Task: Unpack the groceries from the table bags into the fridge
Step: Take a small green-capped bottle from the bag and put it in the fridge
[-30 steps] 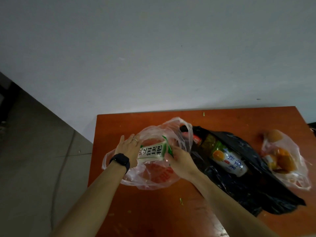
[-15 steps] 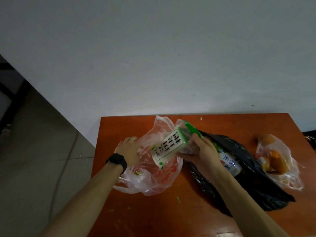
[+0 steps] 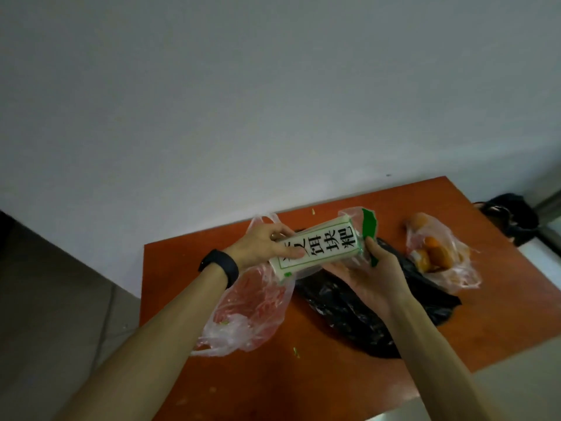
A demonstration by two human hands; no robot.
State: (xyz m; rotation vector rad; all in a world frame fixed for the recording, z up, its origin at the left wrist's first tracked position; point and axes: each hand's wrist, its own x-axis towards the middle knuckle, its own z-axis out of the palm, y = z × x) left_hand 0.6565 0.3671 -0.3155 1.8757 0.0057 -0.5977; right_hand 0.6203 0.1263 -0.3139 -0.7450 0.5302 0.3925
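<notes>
A white block-shaped food package [image 3: 321, 247] with black characters and a green edge is lifted above the orange-brown table [image 3: 188, 259]. My left hand [image 3: 267, 246], black band on its wrist, grips the package's near-left end. My right hand [image 3: 370, 275] holds its right end from below, thumb on the green flap. Under them a clear plastic bag with red print [image 3: 252, 311] lies slack on the table. A black plastic bag [image 3: 349, 311] lies to its right. No fridge is in view.
A clear bag with orange items [image 3: 440, 256] lies at the table's right. A dark bag [image 3: 510, 217] sits on the floor beyond the right corner. The white wall runs along the table's far edge, with grey floor to the left.
The package has come up out of the clear bag. My left hand left the bag's edge and took the package's left end, and the bag has sagged flat. The view has tilted.
</notes>
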